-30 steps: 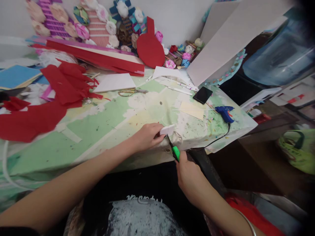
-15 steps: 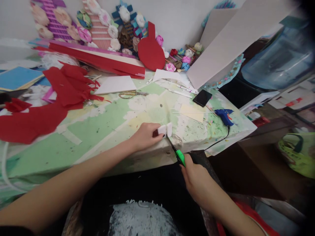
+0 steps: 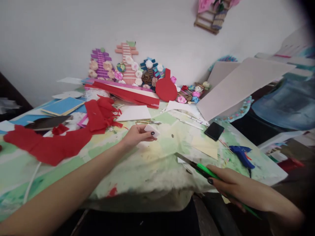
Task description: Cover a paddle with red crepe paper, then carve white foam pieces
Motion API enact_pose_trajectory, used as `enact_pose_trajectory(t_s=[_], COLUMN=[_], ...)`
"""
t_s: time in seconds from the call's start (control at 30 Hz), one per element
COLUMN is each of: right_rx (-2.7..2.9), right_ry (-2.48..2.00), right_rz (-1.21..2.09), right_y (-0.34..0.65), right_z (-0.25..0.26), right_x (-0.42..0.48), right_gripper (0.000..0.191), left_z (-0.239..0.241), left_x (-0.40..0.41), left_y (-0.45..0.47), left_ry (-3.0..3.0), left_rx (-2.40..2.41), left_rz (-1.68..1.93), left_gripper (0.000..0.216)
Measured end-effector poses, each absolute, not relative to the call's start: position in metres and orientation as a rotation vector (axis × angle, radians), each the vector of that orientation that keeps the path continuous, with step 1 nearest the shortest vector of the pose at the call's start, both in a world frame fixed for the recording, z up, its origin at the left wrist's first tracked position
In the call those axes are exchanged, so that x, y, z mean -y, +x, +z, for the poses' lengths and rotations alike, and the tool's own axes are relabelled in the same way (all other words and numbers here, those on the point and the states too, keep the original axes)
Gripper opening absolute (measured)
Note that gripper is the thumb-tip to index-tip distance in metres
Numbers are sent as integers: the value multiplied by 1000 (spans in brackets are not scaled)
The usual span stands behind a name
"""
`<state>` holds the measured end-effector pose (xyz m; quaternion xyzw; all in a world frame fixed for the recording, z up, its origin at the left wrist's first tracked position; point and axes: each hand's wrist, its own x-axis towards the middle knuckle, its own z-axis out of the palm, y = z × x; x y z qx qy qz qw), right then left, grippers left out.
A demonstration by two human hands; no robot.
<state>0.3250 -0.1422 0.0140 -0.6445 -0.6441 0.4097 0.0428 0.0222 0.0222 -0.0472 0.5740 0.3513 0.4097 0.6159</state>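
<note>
My left hand (image 3: 137, 136) is closed over the table, pinching a small white block (image 3: 154, 129) between thumb and fingers. It looks like foam, though the material is not certain. My right hand (image 3: 228, 182) grips a green utility knife (image 3: 206, 170) with a long dark blade, which points left and away from me. Under the blade tip, partly hidden by it, lies another small white piece (image 3: 180, 160) on the stained green cloth (image 3: 157, 167). The two hands are apart, and the blade does not touch the block in my left hand.
Behind my left hand lie scissors (image 3: 149, 122) and a white sheet (image 3: 134, 113). Red felt (image 3: 56, 147) spreads at left. A black phone (image 3: 214, 131), yellow paper (image 3: 205, 147) and a blue glue gun (image 3: 242, 155) are at right. Flower crafts (image 3: 128, 65) lean on the wall.
My left hand has lifted the white block away from the blade. The knife has moved away from it, leaving the other white piece on the table. The camera view has tilted up.
</note>
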Motion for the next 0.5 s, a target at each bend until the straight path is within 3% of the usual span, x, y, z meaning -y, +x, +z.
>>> enact_pose_trajectory(t_s=[0.2,0.33,0.5], right_rx=[1684,1632,1602], right_ry=[-1831,-1503,-1309], right_rz=[1230,1051,1054], right_y=[331,279,205], right_z=[25,9,-20], right_x=[116,57,-11], right_gripper=[33,23,36], left_z=[-58,-56,-57], left_x=[-25,-20,-19], left_y=[24,29,27], left_ry=[1220,1249,1307], left_rx=[-768,-764,-805], left_rz=[971,945,901], left_gripper=[33,31,28])
